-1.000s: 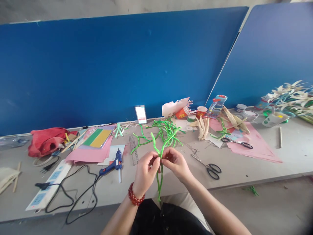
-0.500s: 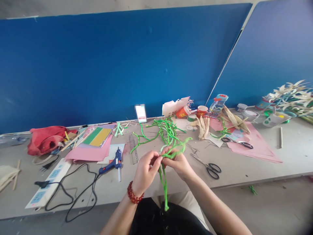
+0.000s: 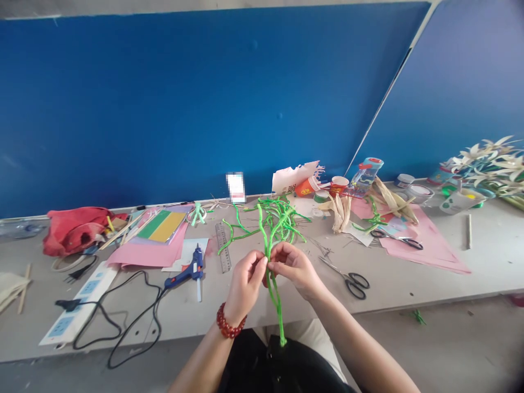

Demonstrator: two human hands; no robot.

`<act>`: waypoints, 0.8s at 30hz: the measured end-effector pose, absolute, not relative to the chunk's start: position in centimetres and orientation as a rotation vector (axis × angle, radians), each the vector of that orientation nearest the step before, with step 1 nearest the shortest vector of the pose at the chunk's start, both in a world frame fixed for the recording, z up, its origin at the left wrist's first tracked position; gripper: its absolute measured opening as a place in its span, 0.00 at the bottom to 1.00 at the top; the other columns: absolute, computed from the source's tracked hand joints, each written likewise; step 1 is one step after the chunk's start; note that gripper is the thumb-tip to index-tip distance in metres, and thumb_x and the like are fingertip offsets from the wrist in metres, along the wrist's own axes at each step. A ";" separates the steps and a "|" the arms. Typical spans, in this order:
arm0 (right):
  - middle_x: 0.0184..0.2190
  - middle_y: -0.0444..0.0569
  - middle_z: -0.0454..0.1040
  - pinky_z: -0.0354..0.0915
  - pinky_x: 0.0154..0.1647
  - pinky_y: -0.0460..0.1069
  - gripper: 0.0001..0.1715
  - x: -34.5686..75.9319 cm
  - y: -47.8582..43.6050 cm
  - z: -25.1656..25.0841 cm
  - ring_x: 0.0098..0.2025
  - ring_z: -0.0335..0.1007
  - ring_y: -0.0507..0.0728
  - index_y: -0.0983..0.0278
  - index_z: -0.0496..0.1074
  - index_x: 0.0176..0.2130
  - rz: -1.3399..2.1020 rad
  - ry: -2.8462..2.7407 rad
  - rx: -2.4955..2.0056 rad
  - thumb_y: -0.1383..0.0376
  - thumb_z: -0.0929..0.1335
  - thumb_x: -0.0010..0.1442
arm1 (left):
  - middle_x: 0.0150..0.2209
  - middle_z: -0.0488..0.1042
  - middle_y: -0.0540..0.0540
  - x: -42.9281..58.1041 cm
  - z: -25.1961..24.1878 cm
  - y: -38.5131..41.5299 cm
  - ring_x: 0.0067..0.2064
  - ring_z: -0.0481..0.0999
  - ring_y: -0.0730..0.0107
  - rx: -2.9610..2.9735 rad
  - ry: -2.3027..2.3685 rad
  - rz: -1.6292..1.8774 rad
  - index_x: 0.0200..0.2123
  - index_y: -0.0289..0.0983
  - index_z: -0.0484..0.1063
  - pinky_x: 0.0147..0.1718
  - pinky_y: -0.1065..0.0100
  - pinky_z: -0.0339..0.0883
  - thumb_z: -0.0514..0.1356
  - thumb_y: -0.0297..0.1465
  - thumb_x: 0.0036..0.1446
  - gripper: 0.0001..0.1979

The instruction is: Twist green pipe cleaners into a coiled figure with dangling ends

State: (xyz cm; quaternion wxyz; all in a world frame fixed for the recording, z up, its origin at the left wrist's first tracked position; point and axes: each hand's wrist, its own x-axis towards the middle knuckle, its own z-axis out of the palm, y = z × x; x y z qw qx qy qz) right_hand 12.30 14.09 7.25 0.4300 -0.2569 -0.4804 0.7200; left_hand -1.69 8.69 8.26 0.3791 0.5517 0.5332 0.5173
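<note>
Both hands pinch a length of bright green twisted cord (image 3: 280,316) in front of my body. Its lower part hangs in two strands that join at a knobbly end against my black clothing, while two upper ends fork apart above my fingers. My left hand (image 3: 246,277), with a red bead bracelet (image 3: 229,323) at the wrist, is closed on the cord from the left. From the other side my right hand (image 3: 295,268) grips it at about the same height, thumb and forefinger together. Behind them lies a tangled heap of similar green cords (image 3: 275,210).
A blue glue gun (image 3: 186,273), a clear ruler (image 3: 223,248) and a white power strip (image 3: 77,305) with black cables lie to the left. Black-handled scissors (image 3: 355,284), pink paper (image 3: 434,245), dried husks (image 3: 340,213) and paper cups (image 3: 339,184) are on the right.
The cord's upper ends, which leaned right across my right hand, now point up and away in a fork. Both hands still pinch the cord at nearly the same spot.
</note>
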 end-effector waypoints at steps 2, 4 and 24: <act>0.25 0.40 0.71 0.67 0.29 0.47 0.16 12.2 14.0 7.1 0.26 0.69 0.50 0.63 0.71 0.32 1.802 -1.184 -0.629 0.62 0.79 0.49 | 0.23 0.63 0.54 -1.6 8.3 8.7 0.23 0.65 0.75 1.330 1.303 1.311 0.30 0.38 0.66 0.22 0.73 0.60 0.55 0.41 0.64 0.14; 0.25 0.40 0.71 0.67 0.29 0.48 0.16 12.1 13.9 6.9 0.26 0.70 0.51 0.63 0.70 0.32 1.841 -1.150 -0.602 0.62 0.79 0.49 | 0.22 0.62 0.54 -1.6 8.2 8.6 0.23 0.65 0.75 1.293 1.282 1.322 0.30 0.38 0.67 0.22 0.73 0.61 0.55 0.41 0.64 0.14; 0.32 0.47 0.72 0.66 0.36 0.50 0.09 14.2 14.8 9.1 0.35 0.70 0.56 0.60 0.76 0.35 1.146 -2.006 -0.474 0.72 0.67 0.61 | 0.23 0.61 0.54 -2.5 8.5 8.8 0.25 0.60 0.76 0.988 1.092 1.235 0.27 0.36 0.68 0.24 0.73 0.56 0.65 0.44 0.55 0.17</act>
